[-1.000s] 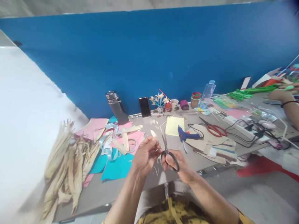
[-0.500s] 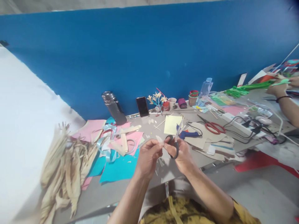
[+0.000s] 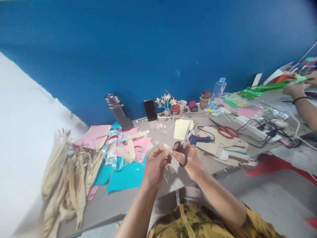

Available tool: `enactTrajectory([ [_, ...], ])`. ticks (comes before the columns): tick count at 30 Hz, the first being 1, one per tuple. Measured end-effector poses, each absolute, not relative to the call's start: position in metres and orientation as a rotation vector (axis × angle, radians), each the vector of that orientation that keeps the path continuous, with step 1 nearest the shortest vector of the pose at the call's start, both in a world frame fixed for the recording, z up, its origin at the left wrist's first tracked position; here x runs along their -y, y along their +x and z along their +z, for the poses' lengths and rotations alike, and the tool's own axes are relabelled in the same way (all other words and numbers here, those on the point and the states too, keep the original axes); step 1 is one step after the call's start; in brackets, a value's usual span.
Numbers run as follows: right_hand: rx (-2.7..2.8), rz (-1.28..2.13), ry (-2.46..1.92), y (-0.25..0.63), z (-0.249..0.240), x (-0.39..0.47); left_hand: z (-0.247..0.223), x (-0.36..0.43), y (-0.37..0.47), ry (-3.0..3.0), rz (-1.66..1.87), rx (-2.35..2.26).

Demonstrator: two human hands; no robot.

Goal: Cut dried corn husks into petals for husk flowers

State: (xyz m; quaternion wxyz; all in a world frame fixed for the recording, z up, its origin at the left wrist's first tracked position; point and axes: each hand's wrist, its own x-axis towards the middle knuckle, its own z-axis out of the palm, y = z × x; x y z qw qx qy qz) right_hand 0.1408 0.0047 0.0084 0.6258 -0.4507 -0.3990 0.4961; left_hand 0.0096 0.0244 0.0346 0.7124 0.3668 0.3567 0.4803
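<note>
Pinched in my left hand (image 3: 156,164) is a small pale piece of corn husk (image 3: 167,147), its tip pointing up. My right hand (image 3: 193,162) has black-handled scissors (image 3: 184,155) hooked on its fingers, blades upward and a little apart. The right thumb and fingertip also meet the husk piece beside the left fingertips. Small pale scraps (image 3: 170,169) lie on the grey table (image 3: 99,211) below my hands. Behind the scissors are a yellow paper square (image 3: 182,129) and a blue glue gun (image 3: 201,139).
Dried corn husks (image 3: 71,185) and coloured paper (image 3: 127,175) cover the left side. A thermos (image 3: 119,111), a phone (image 3: 150,110), husk flowers (image 3: 166,101) and a water bottle (image 3: 218,93) stand along the wall. Red-handled scissors (image 3: 226,131) and a power strip (image 3: 257,130) lie right, near another person's hand (image 3: 294,87).
The view has tilted slightly downward. Both my hands keep hold of the husk piece and scissors with only a slight shift.
</note>
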Motion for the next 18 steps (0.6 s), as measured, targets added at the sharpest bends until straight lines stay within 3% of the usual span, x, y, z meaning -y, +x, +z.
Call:
enactTrajectory([
  [18,0.993,1.125,-1.121,0.1485,0.0134,-0.0062,0.0324,-0.0261,0.0022,0.819,1.058,-0.754],
])
